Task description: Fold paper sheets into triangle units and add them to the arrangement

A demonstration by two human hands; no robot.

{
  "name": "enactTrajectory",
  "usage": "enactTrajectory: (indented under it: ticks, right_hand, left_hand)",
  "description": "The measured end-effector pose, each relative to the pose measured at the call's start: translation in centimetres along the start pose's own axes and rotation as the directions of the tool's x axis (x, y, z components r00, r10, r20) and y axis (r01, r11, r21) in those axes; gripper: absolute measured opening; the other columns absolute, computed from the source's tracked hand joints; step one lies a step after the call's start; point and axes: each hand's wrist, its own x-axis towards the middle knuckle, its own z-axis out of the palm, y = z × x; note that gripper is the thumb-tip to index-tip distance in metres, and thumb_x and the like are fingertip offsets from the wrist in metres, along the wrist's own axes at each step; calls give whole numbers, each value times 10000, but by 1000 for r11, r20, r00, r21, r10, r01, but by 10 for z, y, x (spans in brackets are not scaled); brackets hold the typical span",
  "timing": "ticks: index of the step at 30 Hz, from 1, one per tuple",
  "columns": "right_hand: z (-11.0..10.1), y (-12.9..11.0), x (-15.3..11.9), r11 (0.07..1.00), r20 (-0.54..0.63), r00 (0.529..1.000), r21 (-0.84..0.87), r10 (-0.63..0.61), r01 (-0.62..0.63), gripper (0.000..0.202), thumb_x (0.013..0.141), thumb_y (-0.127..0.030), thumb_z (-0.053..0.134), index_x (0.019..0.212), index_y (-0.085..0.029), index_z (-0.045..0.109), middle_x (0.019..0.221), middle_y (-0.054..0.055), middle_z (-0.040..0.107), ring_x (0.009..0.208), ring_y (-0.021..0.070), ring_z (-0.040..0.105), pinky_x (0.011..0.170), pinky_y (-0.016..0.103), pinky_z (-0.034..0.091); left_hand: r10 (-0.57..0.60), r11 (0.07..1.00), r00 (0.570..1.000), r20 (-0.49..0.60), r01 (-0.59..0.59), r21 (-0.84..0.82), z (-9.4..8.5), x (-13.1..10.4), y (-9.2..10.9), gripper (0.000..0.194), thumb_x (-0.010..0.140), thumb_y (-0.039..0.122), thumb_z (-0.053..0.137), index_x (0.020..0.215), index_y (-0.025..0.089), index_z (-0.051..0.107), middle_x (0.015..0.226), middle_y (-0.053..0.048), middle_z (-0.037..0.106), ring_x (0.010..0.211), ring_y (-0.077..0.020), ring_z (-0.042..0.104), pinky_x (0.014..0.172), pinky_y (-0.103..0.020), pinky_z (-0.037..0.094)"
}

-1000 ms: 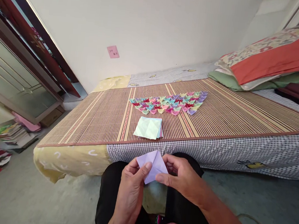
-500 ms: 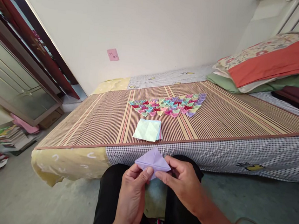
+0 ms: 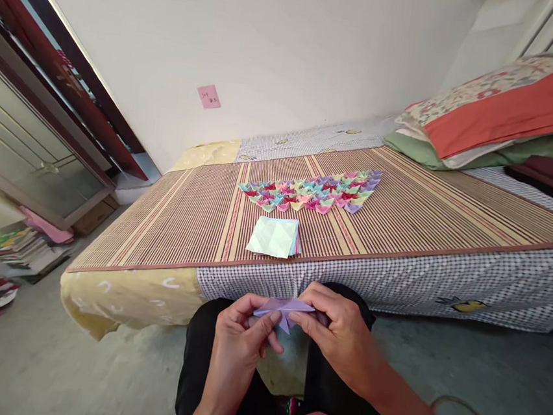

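Note:
A piece of purple origami paper (image 3: 284,307), folded with a pointed flap hanging down, is held above my lap between both hands. My left hand (image 3: 245,332) pinches its left end with the thumb in front. On the other end, my right hand (image 3: 336,324) grips with thumb and fingers. Just beyond them, a stack of square origami paper (image 3: 273,236), pale green on top and creased, lies near the bed's front edge. Behind the stack, several rows of small folded paper boats (image 3: 307,189) in many colours are lined up.
A striped mat (image 3: 172,223) covers the bed, with a checked sheet (image 3: 395,291) hanging over its front. Pillows (image 3: 505,112) are piled at the right. A pink note (image 3: 209,96) is on the wall. Books (image 3: 18,246) are stacked on the floor at left.
The purple paper has tilted and flattened from a wide diamond into a narrow shape with a flap pointing down. My left fingers have shifted up around its left end.

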Motion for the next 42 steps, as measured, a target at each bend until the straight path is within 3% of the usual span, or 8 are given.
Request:
enactTrajectory:
  ticks: [6,13,17,20,27,33,37,42]
  right_hand:
    - [4,2,-2,999,-155,987,-20,-34,31,134,958,-206,650,904,-228,770,790,10,626,684,153,576,625,265,452]
    - [5,0,-5,982,-60,990,152,125,-115,151,966,-266,627,920,-217,762,685,-3,721,598,153,659,570,251,508]
    - [6,1,-5,970,-54,989,211,136,-122,142,949,-254,646,944,-218,783,725,-2,735,591,144,659,573,251,524]
    - [5,0,-5,964,-39,994,253,99,-86,125,952,-256,671,951,-223,792,753,0,740,692,161,699,666,262,548]
    - [2,0,-8,955,8,999,293,39,-40,101,964,-237,680,926,-226,773,858,10,745,810,167,686,756,271,528]
    - [4,-2,-8,941,-20,1000,339,13,-6,65,949,-241,698,932,-229,760,912,29,738,869,190,695,797,291,542]
    - [7,-7,-5,934,-92,996,355,14,19,121,964,-252,679,880,-223,762,888,33,744,857,190,699,792,285,543]
    - [10,-11,-5,930,-126,992,368,25,23,137,973,-255,670,871,-217,753,906,39,755,860,184,706,792,274,538]
  left_hand:
    - [-4,994,999,-52,-1,-111,2,2,-1,236,713,298,918,802,139,768,659,-61,789,553,-149,725,498,-171,527]
    - [-91,978,994,-68,76,-194,4,2,-2,235,662,273,947,789,136,805,745,-80,820,658,-168,768,647,-213,613]
    - [7,989,996,-89,-20,-147,3,1,-5,144,696,220,916,811,164,850,929,-83,835,896,-201,762,832,-247,603]
    - [100,989,994,-44,-104,-100,1,0,-6,69,743,228,891,792,192,859,967,-84,819,963,-227,735,868,-284,592]
    - [262,962,964,47,-265,65,-2,-6,2,26,809,242,854,822,250,876,1045,-91,800,974,-241,728,818,-288,585]
    - [418,877,909,-16,-398,269,0,-12,11,68,836,239,826,824,279,880,1001,-86,813,918,-250,740,788,-299,586]
    - [430,874,902,-39,-405,268,3,-13,11,47,838,261,827,826,277,869,996,-79,816,932,-259,745,812,-321,590]
    - [384,921,914,-133,-367,132,9,-12,9,66,827,304,839,787,253,831,952,-64,805,954,-256,736,827,-322,591]
